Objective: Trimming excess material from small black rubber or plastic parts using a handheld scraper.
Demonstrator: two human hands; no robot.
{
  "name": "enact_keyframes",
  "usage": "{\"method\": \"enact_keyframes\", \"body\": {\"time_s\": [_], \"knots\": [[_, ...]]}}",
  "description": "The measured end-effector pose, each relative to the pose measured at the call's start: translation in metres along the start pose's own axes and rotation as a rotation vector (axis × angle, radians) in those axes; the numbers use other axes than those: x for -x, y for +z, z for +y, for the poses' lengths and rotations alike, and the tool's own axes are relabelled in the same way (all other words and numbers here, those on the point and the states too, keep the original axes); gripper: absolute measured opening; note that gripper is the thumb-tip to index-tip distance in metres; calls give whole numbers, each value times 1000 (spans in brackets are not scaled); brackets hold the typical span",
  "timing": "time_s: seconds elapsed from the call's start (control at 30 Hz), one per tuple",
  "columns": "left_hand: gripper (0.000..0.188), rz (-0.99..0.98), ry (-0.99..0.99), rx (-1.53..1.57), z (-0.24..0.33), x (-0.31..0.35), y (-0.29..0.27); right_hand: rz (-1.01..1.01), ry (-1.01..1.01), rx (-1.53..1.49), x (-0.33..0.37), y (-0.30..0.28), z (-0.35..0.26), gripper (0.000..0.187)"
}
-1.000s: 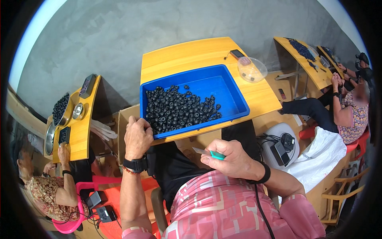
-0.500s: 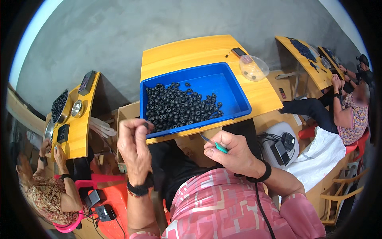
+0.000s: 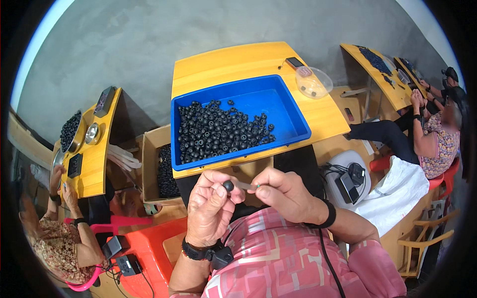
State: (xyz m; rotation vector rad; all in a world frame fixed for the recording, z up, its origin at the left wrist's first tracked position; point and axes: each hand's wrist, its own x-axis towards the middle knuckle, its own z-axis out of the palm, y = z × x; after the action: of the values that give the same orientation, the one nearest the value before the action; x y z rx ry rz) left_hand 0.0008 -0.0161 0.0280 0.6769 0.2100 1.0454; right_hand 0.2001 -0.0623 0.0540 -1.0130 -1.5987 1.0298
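Between thumb and fingers of my left hand (image 3: 210, 207) is a small round black rubber piece (image 3: 228, 186). My right hand (image 3: 287, 196) is closed around a small green-handled knife, most of the handle hidden by the fingers. The knife's blade (image 3: 244, 185) points left and reaches close to the black piece; whether it touches cannot be made out. Both hands meet above my lap, just in front of the table edge. Beyond them a blue tray (image 3: 278, 109) holds many loose black pieces (image 3: 213, 131) with holes, heaped toward its left side.
The tray rests on a yellow table (image 3: 223, 59), beside a clear round dish (image 3: 320, 89) with a few black pieces and a phone (image 3: 295, 63). A cardboard box (image 3: 149, 149) of black pieces stands left below. Co-workers sit at tables on both sides. A red stool (image 3: 144, 248) stands left.
My left hand has moved right and down from the tray's near left corner, carrying the black piece. The right hand has turned the knife blade leftward, and both hands are now together.
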Motion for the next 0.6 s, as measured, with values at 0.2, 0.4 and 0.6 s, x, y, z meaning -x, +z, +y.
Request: {"method": "enact_keyframes", "body": {"time_s": [0.2, 0.4, 0.6], "knots": [[22, 22, -67, 73, -4, 0, -1, -8, -171, 159, -3, 5, 11, 15], [23, -43, -74, 161, -3, 0, -10, 20, -362, 404, -8, 6, 5, 25], [19, -14, -86, 192, -7, 2, -15, 108, -410, 463, -18, 14, 4, 40]]}}
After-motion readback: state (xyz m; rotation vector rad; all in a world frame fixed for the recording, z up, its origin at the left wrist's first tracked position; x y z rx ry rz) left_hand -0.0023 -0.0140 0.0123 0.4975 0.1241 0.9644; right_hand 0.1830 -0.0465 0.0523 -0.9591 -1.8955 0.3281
